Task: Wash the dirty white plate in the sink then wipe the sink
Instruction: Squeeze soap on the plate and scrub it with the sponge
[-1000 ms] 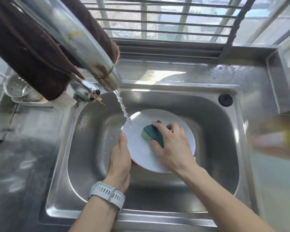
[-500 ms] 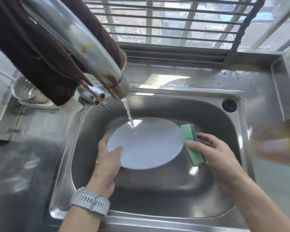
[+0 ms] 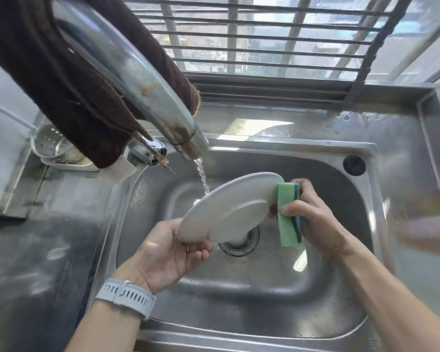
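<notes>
Plate (image 3: 229, 212) tilted, underside up, white and wet, above sink (image 3: 341, 288) between hands. Left hand (image 3: 168, 252) grips lower rim; right hand (image 3: 313, 219) pinches sponge (image 3: 286, 217) against upper edge.

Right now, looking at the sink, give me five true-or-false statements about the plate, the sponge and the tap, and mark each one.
1. The left hand holds the white plate by its lower edge. True.
2. The plate lies flat on the sink floor. False: it is lifted and tilted, underside up.
3. The right hand holds a green sponge. True.
4. The tap is off. False: water is running.
5. A blue cloth hangs on the tap. False: the cloth is brown.
</notes>
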